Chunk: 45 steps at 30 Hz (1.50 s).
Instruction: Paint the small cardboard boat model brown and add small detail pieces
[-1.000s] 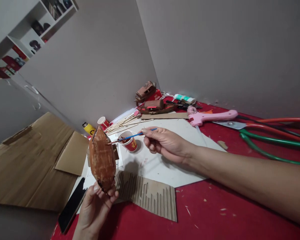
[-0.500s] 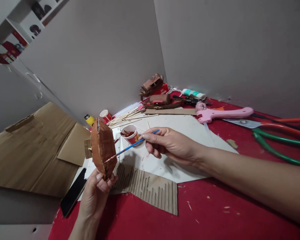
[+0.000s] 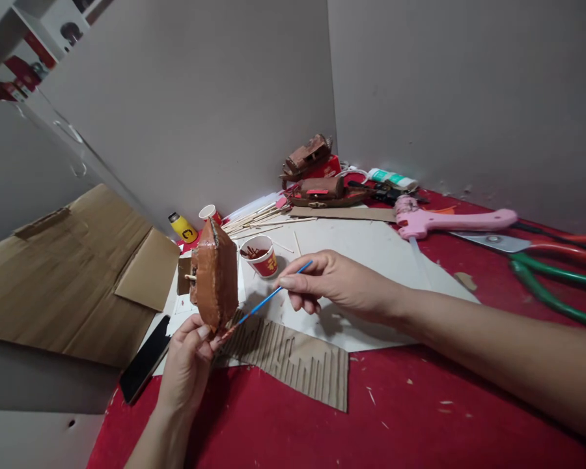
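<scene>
My left hand grips the lower end of a brown-painted cardboard model boat, held upright on its end with a small stick poking out on its left side. Between the thumb and fingers of my right hand is a thin blue paintbrush. Its bristles are at the boat's bottom end, close to my left fingertips; whether they touch the boat I cannot tell. Just behind the brush stands a red-and-white paper cup with dark brown paint and sticks in it.
Corrugated cardboard lies below the brush. Left are a phone and large cardboard. Behind are thin wooden sticks, a yellow bottle and two brown models. A pink glue gun and green-and-orange-handled shears lie right.
The brush tip has moved down from the boat's side to its lower end. My left hand has turned the boat slightly, showing more of its left side. The view has shifted a little.
</scene>
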{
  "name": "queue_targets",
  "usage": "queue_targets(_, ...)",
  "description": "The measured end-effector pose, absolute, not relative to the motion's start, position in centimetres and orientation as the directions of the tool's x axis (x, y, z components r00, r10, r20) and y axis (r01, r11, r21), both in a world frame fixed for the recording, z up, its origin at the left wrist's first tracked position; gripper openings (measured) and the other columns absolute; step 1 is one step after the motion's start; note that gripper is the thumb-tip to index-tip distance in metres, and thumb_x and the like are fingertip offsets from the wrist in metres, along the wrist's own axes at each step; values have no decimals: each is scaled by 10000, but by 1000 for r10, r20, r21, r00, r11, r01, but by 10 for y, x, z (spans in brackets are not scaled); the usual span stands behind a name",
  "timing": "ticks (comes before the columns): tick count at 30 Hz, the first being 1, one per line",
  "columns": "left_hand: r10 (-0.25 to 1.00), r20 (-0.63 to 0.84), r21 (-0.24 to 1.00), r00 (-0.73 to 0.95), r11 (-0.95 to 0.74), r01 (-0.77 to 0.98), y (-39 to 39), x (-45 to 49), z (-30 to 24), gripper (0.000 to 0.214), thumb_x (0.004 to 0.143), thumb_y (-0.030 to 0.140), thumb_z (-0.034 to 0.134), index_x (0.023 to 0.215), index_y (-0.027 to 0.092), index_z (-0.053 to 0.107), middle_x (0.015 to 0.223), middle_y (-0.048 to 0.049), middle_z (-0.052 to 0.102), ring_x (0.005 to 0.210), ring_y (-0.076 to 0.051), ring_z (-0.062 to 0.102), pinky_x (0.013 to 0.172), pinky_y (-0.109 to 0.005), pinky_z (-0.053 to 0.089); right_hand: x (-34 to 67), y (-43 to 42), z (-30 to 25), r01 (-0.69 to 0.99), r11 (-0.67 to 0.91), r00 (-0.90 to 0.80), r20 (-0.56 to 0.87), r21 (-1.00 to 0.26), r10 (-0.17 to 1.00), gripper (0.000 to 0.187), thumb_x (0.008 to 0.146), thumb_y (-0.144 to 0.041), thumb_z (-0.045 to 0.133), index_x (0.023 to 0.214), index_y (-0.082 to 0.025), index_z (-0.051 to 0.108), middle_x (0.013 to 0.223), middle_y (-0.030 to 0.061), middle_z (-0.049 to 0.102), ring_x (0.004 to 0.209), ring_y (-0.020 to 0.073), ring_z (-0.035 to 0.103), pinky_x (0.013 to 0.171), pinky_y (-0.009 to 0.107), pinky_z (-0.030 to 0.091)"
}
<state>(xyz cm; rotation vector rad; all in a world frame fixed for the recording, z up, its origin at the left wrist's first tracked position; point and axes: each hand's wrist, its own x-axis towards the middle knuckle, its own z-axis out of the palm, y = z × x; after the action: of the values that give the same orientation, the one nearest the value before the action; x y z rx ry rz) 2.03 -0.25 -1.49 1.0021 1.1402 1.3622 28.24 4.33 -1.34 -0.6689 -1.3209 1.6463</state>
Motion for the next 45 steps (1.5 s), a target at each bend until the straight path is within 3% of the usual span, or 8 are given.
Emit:
queue_targets(7, 986, 36, 999, -164, -40, -21, 4, 12, -20, 148, 649, 246, 810, 703, 170, 696, 720, 2, 688, 706, -155, 645, 757, -295, 540, 300, 44, 4, -402, 41, -377, 206, -915, 903, 301, 663, -473, 839, 677, -189, 744, 541, 0, 657, 439, 81, 540, 406, 203, 385)
queue_targets(12, 989, 94, 989, -117, -80, 123, 9, 10, -21, 127, 683, 243, 781, 678, 173, 675, 706, 7, 670, 683, -142, 601, 698, -249, 483, 316, 38, 22, -500, 130, -251, 286, -856, 925, 199, 681, -389, 841, 691, -219, 738, 518, -20, 632, 446, 88, 542, 403, 209, 352)
queue_targets(16, 985, 157, 957, -67, -135, 256, 11, 9, -14, 96, 689, 217, 762, 668, 171, 680, 734, -9, 671, 693, -147, 572, 655, -235, 441, 326, 30, 39, -556, 192, -159, 330, -809, 930, 237, 632, -417, 871, 683, -224, 743, 479, -49, 599, 400, 50, 488, 406, 196, 343)
queue_targets(25, 957, 272, 857, 97, -287, 428, 5, -25, -26, 85, 701, 158, 728, 681, 185, 649, 869, -37, 646, 837, -184, 590, 761, -269, 448, 340, 28, 25, -597, 131, -141, 265, -791, 954, 249, 624, -397, 899, 690, -219, 738, 476, -58, 594, 401, 41, 465, 412, 178, 350)
queue_targets(30, 938, 251, 814, 237, -338, 473, 10, -35, -32, 59, 766, 153, 697, 745, 193, 659, 949, -55, 629, 898, -189, 596, 809, -278, 445, 341, 33, 4, -580, 95, -114, 196, -809, 974, 296, 619, -421, 894, 607, -200, 698, 496, -36, 599, 412, 42, 454, 410, 186, 343)
queue_targets(36, 910, 206, 782, 359, -374, 498, 24, -39, -28, 64, 794, 149, 676, 754, 196, 656, 977, -65, 620, 932, -194, 607, 841, -284, 452, 341, 38, -4, -519, 117, -104, 199, -847, 975, 262, 639, -451, 864, 687, -221, 749, 485, -39, 566, 406, 45, 413, 406, 206, 303)
queue_targets(41, 913, 181, 781, 366, -359, 510, 28, -42, -32, 85, 816, 153, 640, 865, 206, 685, 1119, -105, 652, 1069, -232, 629, 919, -323, 470, 341, 41, -9, -484, 125, -82, 187, -866, 979, 255, 639, -451, 869, 701, -230, 759, 464, -43, 551, 395, 47, 426, 410, 206, 313)
queue_targets(45, 938, 133, 806, 319, -289, 516, 25, -45, -30, 173, 822, 194, 636, 975, 212, 715, 1248, -128, 653, 1193, -271, 596, 1011, -376, 446, 341, 40, -7, -477, 141, -23, 172, -868, 985, 299, 594, -449, 904, 582, -224, 707, 448, -48, 531, 390, 43, 431, 405, 203, 331)
